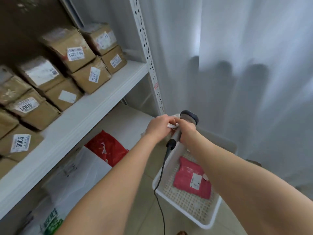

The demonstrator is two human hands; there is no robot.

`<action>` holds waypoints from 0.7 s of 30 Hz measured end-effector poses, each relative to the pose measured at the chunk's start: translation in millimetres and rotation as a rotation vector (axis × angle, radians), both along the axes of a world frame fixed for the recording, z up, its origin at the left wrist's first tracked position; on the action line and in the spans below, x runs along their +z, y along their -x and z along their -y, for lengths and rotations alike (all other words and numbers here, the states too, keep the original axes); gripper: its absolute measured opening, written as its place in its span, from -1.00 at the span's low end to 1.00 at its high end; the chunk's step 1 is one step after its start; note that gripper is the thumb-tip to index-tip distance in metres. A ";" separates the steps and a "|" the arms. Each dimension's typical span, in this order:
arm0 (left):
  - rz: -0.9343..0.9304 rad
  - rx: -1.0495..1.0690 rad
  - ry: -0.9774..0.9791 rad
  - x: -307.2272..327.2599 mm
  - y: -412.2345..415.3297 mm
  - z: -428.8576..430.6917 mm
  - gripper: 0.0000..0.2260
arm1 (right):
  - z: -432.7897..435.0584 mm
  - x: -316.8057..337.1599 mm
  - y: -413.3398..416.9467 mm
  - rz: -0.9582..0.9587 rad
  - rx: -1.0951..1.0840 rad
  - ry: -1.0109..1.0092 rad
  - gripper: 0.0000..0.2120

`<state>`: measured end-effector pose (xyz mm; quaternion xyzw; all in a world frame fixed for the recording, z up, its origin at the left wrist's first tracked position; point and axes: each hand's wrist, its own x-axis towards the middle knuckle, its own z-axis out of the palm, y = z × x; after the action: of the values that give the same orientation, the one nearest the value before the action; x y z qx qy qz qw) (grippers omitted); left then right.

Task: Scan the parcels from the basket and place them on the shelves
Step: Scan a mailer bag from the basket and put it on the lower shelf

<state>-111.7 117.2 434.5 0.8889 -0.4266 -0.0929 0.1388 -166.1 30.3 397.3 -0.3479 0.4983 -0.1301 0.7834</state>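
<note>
Left hand: raised beside the white shelf upright, fingers pinched on a small white slip, possibly a label; exact nature not determinable.

Right hand: clenched around the grip of a handheld barcode scanner. Scanner head dark, uppermost, just above both hands. Black cable hanging from the handle base, running down past the basket's near left corner toward the floor. Fingertips of both hands touching at the white slip.

White perforated plastic basket: on the tiled floor, below and in front of the hands, right of the shelving. Contents: one pink poly-mailer parcel, flat on the basket bottom, white shipping label facing up, partly covered by the right forearm.

Upper visible shelf board: stacked brown cardboard boxes in rows, each with a white numbered sticker; "3003" and "4001" legible, the latter upside down. Front strip of board bare.

Lower shelf level: red poly-mailer with torn label residue, lying toward the rear; white plastic bag parcels in front of it, one with green print near the bottom edge of the view.

Background right: pale grey curtain hanging to the floor behind the basket.
</note>
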 end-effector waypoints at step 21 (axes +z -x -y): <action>-0.917 0.696 0.368 80.5 -14.4 -150.3 -0.31 | -79.7 101.3 47.0 0.202 0.133 0.167 -0.76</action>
<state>-97.3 267.5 515.1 0.8070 -0.0163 -0.3403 0.4824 -213.1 110.0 498.6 -0.4294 0.3801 -0.1534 0.8048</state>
